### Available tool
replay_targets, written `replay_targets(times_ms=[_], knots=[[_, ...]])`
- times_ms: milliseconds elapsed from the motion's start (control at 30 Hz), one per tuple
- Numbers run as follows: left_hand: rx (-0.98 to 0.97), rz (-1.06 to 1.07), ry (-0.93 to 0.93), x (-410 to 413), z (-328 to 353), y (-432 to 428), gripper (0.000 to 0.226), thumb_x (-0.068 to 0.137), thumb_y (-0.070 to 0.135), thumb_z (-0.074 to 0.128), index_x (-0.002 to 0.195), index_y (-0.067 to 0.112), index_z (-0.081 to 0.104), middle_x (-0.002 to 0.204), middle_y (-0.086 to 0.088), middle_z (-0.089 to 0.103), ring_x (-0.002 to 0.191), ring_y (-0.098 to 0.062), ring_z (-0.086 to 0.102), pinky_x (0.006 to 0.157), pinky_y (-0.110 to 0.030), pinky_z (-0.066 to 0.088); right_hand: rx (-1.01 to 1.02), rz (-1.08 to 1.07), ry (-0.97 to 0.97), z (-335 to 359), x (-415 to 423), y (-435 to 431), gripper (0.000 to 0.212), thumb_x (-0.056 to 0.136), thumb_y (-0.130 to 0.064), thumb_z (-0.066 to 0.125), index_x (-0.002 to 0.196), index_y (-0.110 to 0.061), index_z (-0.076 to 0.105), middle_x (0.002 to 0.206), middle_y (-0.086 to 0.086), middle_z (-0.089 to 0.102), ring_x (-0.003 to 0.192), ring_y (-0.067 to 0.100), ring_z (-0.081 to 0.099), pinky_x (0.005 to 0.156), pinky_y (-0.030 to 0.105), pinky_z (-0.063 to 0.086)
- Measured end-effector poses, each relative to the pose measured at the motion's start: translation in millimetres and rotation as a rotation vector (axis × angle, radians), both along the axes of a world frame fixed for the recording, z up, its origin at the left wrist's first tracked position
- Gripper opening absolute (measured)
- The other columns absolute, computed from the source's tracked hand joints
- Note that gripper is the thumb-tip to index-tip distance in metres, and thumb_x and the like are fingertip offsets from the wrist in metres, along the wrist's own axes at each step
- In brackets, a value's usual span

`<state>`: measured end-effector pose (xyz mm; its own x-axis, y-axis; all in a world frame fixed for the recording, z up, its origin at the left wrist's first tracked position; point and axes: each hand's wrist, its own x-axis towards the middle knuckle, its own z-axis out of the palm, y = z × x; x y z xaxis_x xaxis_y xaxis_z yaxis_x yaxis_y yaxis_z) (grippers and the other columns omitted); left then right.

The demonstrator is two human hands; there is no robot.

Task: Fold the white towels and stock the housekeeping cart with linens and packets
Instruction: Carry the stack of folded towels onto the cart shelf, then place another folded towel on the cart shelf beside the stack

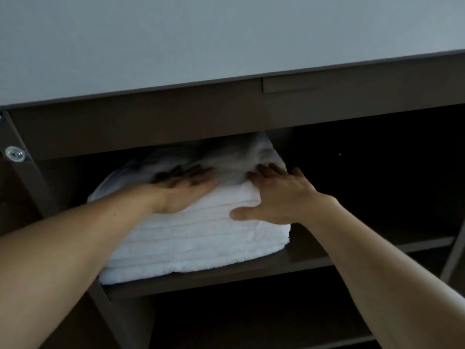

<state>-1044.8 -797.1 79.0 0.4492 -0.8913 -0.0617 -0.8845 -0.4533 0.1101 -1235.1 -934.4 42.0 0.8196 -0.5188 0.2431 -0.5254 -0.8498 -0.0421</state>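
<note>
Stack of folded white towels [196,238] sits on the upper shelf [314,260] of the housekeeping cart, left portion of the shelf, just under the dark top rail [176,117]. Long axis of the stack runs left to right along the shelf; layered folded edges face the camera, and its back goes into shadow under the rail. Both hands are on it, so the stack lies directly under the fingers. Left hand [186,190] lies palm-down on the top towel near centre, fingers straight and together, pointing inward and right, holding nothing. Right hand [274,195] is at the top right front corner, fingers spread and fairly flat over the top, thumb stretched out against the front face; pressing, not clutching. Left fingertips reach slightly deeper into the shelf; right hand is nearer the stack's free right end. Likely step: seating or squaring the stack, a push straight back. Towels look thick, plush, clean, evenly layered; the top layer looks a bit rumpled at the back, though shadow makes that hard to read.
</note>
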Motion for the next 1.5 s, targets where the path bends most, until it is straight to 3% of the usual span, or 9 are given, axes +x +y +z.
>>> replay_targets(times_ms=[100, 200, 300, 500, 633, 767, 900, 1067, 1500], knots=[[0.022, 0.144, -0.102, 27, -12, 12, 0.075, 0.08, 0.085, -0.002, 0.15, 0.058, -0.005, 0.165, 0.016, -0.01, 0.153, -0.029, -0.006, 0.12, -0.059, 0.0, 0.043, -0.035, -0.127, 22, 23, 7, 0.112, 0.062, -0.1, 0.008, 0.151, -0.035, 0.033, 0.158, 0.001, 0.036, 0.142, 0.032, 0.034, 0.111, 0.066, 0.018], [-0.016, 0.232, -0.034, 41, -20, 16, 0.109, 0.047, 0.103, -0.008, 0.147, 0.062, -0.005, 0.165, 0.018, -0.007, 0.153, -0.031, -0.007, 0.118, -0.064, 0.0, 0.067, -0.061, -0.182, 3, 37, 13, 0.115, 0.064, -0.097, -0.003, 0.153, -0.029, 0.023, 0.16, 0.005, 0.026, 0.146, 0.032, 0.025, 0.11, 0.059, 0.026], [-0.046, 0.284, -0.032, 52, -37, 19, 0.119, 0.038, 0.107, -0.009, 0.147, 0.061, -0.007, 0.165, 0.018, -0.009, 0.152, -0.029, -0.011, 0.117, -0.063, -0.005, 0.08, -0.068, -0.208, -31, 30, 9, 0.107, 0.071, -0.092, -0.005, 0.156, -0.031, 0.013, 0.167, 0.0, 0.01, 0.154, 0.023, 0.005, 0.114, 0.055, 0.025], [-0.05, 0.408, -0.002, 52, -31, 37, 0.118, 0.051, 0.105, -0.005, 0.154, 0.047, -0.007, 0.167, 0.004, -0.009, 0.153, -0.033, -0.009, 0.12, -0.06, 0.002, 0.123, -0.031, -0.136, -20, 26, 9, 0.092, 0.075, -0.091, 0.002, 0.154, -0.044, -0.003, 0.167, -0.006, -0.008, 0.153, 0.021, -0.012, 0.116, 0.058, 0.02], [0.018, 0.415, -0.13, 20, -10, 68, 0.093, 0.077, 0.089, 0.005, 0.156, 0.04, 0.006, 0.167, -0.003, 0.004, 0.151, -0.036, 0.004, 0.118, -0.061, 0.013, 0.152, -0.067, -0.025, 1, 2, 28, 0.08, 0.084, -0.085, 0.012, 0.152, -0.048, -0.012, 0.165, -0.006, -0.02, 0.151, 0.026, -0.023, 0.115, 0.067, 0.005], [0.102, 0.33, -0.077, -26, 25, 102, 0.08, 0.09, 0.077, 0.017, 0.157, 0.034, 0.007, 0.166, 0.0, 0.009, 0.151, -0.031, 0.008, 0.116, -0.056, 0.022, 0.201, -0.079, 0.148, 41, -23, 72, 0.08, 0.09, -0.08, 0.011, 0.156, -0.039, -0.006, 0.166, 0.0, -0.017, 0.152, 0.028, -0.02, 0.116, 0.067, 0.001], [0.177, 0.282, -0.001, -64, 49, 161, 0.077, 0.094, 0.071, 0.015, 0.158, 0.03, 0.003, 0.167, 0.0, 0.002, 0.154, -0.026, -0.004, 0.118, -0.057, 0.018, 0.254, 0.035, 0.273, 91, -43, 130, 0.081, 0.091, -0.079, 0.012, 0.158, -0.035, 0.0, 0.167, 0.001, -0.012, 0.153, 0.026, -0.016, 0.118, 0.064, 0.004], [0.165, 0.302, -0.041, -93, 74, 247, 0.076, 0.094, 0.068, 0.013, 0.158, 0.027, 0.01, 0.166, -0.002, 0.011, 0.154, -0.025, 0.0, 0.117, -0.057, 0.019, 0.263, 0.204, 0.4, 124, -55, 214, 0.083, 0.09, -0.08, 0.014, 0.158, -0.033, 0.003, 0.168, 0.002, -0.008, 0.153, 0.028, -0.015, 0.12, 0.063, 0.007], [0.055, 0.738, 0.062, -8, 85, 507, 0.07, 0.097, 0.063, 0.023, 0.156, 0.026, 0.016, 0.165, -0.002, 0.016, 0.153, -0.027, 0.004, 0.118, -0.057, 0.017, 0.141, 0.454, 0.484, 153, 86, 407, 0.083, 0.091, -0.079, 0.015, 0.159, -0.033, 0.002, 0.168, 0.003, -0.006, 0.153, 0.027, -0.014, 0.118, 0.063, 0.007]])
